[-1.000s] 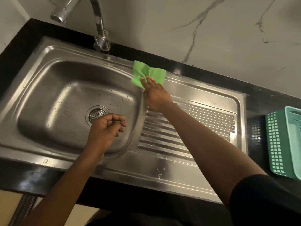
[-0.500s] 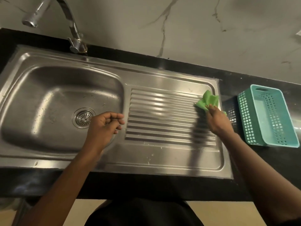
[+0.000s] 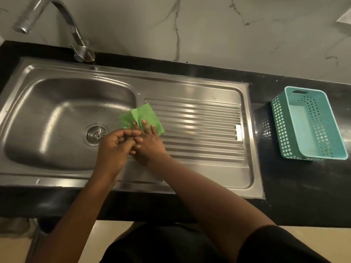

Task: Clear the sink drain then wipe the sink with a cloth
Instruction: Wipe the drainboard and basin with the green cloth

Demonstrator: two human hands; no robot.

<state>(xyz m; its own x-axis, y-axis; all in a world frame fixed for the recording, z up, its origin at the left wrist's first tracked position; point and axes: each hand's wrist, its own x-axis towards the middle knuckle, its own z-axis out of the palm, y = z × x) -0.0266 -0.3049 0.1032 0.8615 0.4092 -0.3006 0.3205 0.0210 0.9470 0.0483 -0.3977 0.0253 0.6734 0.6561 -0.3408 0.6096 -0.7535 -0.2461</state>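
A steel sink [image 3: 57, 88] has a round drain strainer [image 3: 96, 134] in the bowl and a ribbed drainboard [image 3: 201, 130] on its right side. A green cloth [image 3: 144, 116] lies flat at the left edge of the drainboard, beside the bowl's rim. My right hand [image 3: 150, 143] presses down on the cloth with its fingers spread. My left hand [image 3: 114, 147] hovers beside it over the bowl's right edge, fingers loosely curled, holding nothing, touching or overlapping the right hand.
A curved chrome tap [image 3: 76, 37] rises behind the bowl. A teal perforated plastic basket [image 3: 281, 126] stands on the black counter [image 3: 294, 186] to the right of the sink. A marble wall [image 3: 209, 31] runs along the back.
My right hand has slid the cloth from the drainboard's far right corner leftwards to the bowl's edge. The left hand has stayed near the bowl's right side.
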